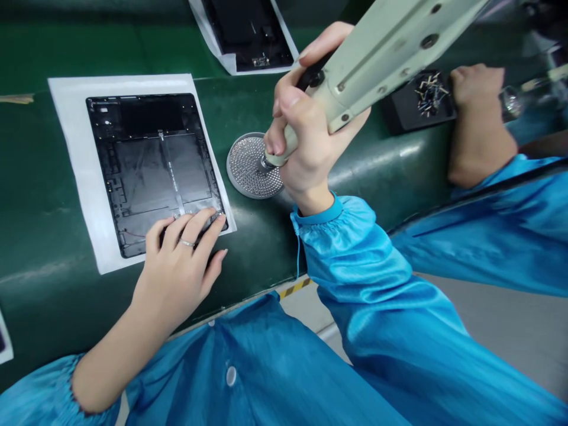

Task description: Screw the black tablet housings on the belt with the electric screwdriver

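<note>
My right hand (306,124) is wrapped round a pale green electric screwdriver (377,59), which slants down to the left. Its tip meets a round metal screw tray (248,168) dotted with small holes; whether a screw is on the bit I cannot tell. Fingers spread, my left hand (180,260) rests on the lower edge of an opened tablet (155,171). The tablet lies with its dark inside facing up, and a pale strip runs down its middle. Beneath it is a white sheet (77,154). My left fingertips cover part of the tablet's lower right corner.
Another opened tablet (248,32) lies on white paper at the back. To the right stands a black box (417,109) of small metal parts, with a co-worker's hand (477,89) beside it. The green bench's front edge borders yellow-black tape (295,288).
</note>
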Tool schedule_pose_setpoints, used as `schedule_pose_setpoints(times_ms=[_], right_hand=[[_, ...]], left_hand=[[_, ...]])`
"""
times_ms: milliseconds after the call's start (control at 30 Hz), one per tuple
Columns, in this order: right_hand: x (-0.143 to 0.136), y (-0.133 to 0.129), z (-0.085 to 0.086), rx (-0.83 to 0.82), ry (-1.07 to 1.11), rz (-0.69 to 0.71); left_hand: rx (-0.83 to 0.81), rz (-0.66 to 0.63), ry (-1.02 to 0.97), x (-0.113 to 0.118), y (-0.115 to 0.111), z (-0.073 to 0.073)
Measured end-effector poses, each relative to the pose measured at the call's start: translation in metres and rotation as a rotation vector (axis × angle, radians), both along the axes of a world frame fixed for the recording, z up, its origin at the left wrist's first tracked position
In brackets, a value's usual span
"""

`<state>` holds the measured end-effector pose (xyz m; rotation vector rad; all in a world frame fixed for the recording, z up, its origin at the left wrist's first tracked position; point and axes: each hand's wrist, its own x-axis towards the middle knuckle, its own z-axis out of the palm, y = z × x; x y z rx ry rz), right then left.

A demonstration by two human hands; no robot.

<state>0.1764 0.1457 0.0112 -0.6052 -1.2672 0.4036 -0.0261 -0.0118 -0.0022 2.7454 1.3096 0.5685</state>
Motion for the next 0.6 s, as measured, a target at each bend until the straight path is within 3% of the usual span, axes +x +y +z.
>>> schedule_pose_setpoints(times_ms=[400, 600], right_hand=[[0.012, 0.008, -0.006, 0.046, -0.022, 0.078], [-0.006, -0.022, 0.010, -0.010, 0.005, -0.008]], left_hand=[[-0.052, 0.040, -0.044, 0.001, -0.001, -0.001], [-0.100, 0.115, -0.107, 0.005, -0.004, -0.006]])
